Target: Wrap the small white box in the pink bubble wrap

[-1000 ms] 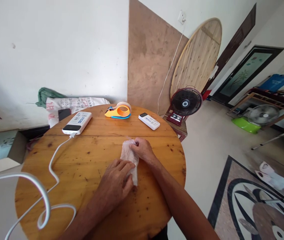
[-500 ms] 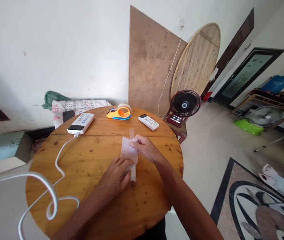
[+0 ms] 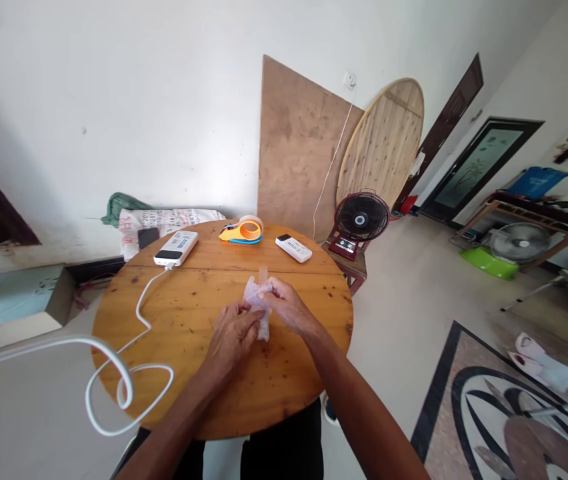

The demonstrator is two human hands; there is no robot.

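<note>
Whitish bubble wrap [image 3: 253, 292] is gripped by the curled left hand [image 3: 235, 330] and pinching right hand [image 3: 287, 305]. Round-edged wooden surface [image 3: 179, 313] spreads either side.

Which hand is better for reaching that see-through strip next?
Probably the right hand: it holds the plastic wrap close to the clear strip, while the left hand is farther from it.

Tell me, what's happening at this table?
A person is handling a piece of crinkly clear wrap over a round wooden table. The right hand pinches its far part, while the left hand is on it nearer the body. A clear strip shows just beyond the wrap. Farther back lie an orange tape dispenser and two white power banks, one with a cable plugged in.
</note>
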